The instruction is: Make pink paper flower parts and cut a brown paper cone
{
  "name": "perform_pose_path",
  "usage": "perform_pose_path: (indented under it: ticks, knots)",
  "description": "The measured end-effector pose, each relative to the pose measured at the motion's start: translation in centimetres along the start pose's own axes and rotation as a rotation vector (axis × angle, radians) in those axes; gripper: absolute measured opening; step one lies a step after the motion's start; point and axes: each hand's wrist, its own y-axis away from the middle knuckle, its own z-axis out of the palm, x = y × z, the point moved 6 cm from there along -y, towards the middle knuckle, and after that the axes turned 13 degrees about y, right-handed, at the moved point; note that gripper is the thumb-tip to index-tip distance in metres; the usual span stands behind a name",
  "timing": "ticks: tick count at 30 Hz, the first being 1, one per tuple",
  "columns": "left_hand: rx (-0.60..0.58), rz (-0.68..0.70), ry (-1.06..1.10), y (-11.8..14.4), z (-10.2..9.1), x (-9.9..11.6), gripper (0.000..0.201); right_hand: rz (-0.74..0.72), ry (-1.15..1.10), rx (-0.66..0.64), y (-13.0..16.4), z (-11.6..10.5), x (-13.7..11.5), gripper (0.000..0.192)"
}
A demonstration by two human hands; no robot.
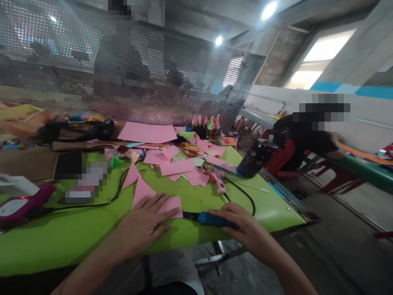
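Here the left hand [144, 223] lies flat, fingers spread, on pink paper [153, 200] near the surface's [76, 233] front edge, while the right hand [242, 225] grips a blue cutter [215, 220], whose blade could nick those fingers.

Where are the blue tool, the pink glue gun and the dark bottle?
blue tool [215, 220], head view, handle beside the right hand.
pink glue gun [220, 185], head view, body.
dark bottle [249, 163], head view, side.

Left hand [146, 221] flat on pink paper [144, 196] (right hand [242, 223] on blue cutter [215, 220]).
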Motion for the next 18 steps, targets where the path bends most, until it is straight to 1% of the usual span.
perform_pose_path:
  ticks: [4,8,13,18]
  knots:
    - [0.000,0.001,-0.017,0.0,-0.1,0.1,0.045,0.021,0.005,-0.008,0.5,0.3,-0.2,0.043]
    - [0.015,0.022,-0.037,0.1,-0.2,0.3,0.046,0.016,0.035,0.018,0.8,0.5,-1.2,0.042]
    - [-0.007,0.015,-0.073,0.0,-0.2,0.5,0.047,-0.015,0.054,0.014,1.1,0.6,-1.9,0.043]
    - [-0.011,0.006,-0.073,-0.1,-0.4,0.5,0.048,0.009,0.082,0.029,1.0,1.2,-2.7,0.045]
